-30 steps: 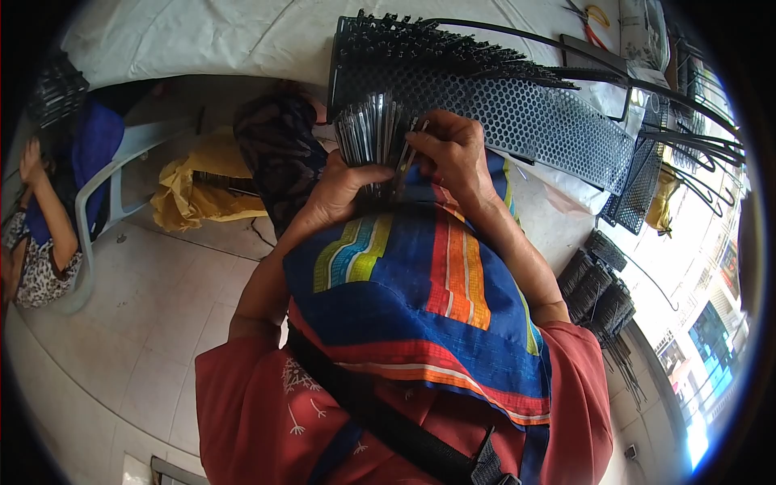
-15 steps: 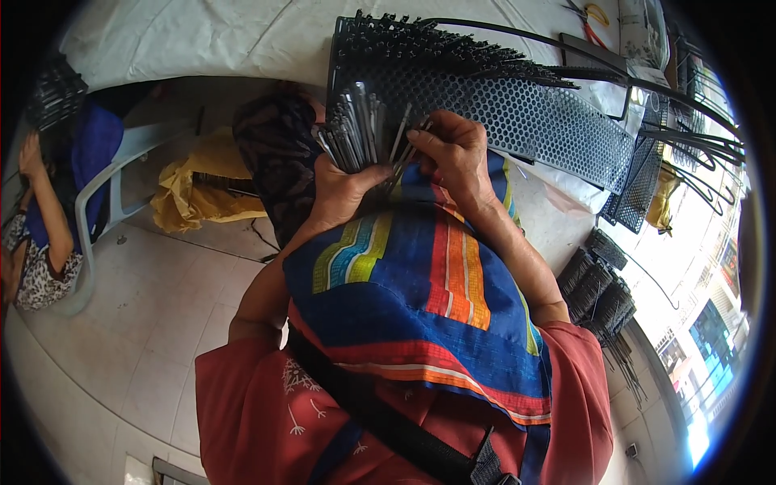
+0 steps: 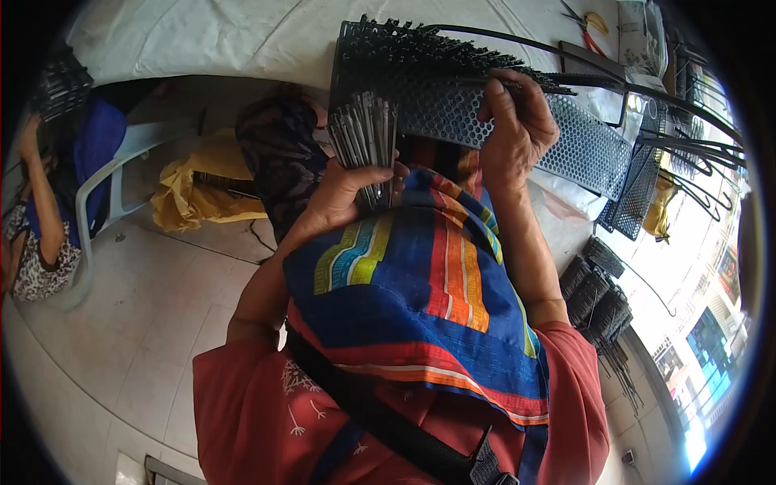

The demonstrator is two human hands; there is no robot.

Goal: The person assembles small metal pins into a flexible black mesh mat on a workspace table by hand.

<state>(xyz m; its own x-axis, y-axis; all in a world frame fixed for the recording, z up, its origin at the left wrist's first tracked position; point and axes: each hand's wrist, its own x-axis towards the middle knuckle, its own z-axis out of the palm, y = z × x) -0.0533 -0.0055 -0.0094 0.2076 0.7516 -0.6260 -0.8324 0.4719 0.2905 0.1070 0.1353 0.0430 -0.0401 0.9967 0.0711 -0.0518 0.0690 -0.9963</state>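
My left hand [image 3: 352,190] is closed around a bundle of thin grey metal rods [image 3: 364,133], whose upper ends fan out above the thumb. The bundle stands roughly upright over my apron. Farther right, my right hand [image 3: 521,129] is raised at a black perforated metal tray [image 3: 517,121]. Its fingers are bent together beside the right part of a pile of thin black rods [image 3: 412,52] on the tray. What those fingers hold, if anything, blends into the dark pile.
Pliers with red and yellow handles [image 3: 592,32] lie on the pale-covered table [image 3: 202,40]. Curved black bars [image 3: 687,145] stick out at the right. Dark bundled parts [image 3: 598,283] sit lower right. At left are yellow wrapping [image 3: 194,182], a chair [image 3: 121,162] and another person's arm [image 3: 48,202].
My right hand has moved away from the bundle, up and right to the tray. The rods in my left hand now stand closer together and more upright.
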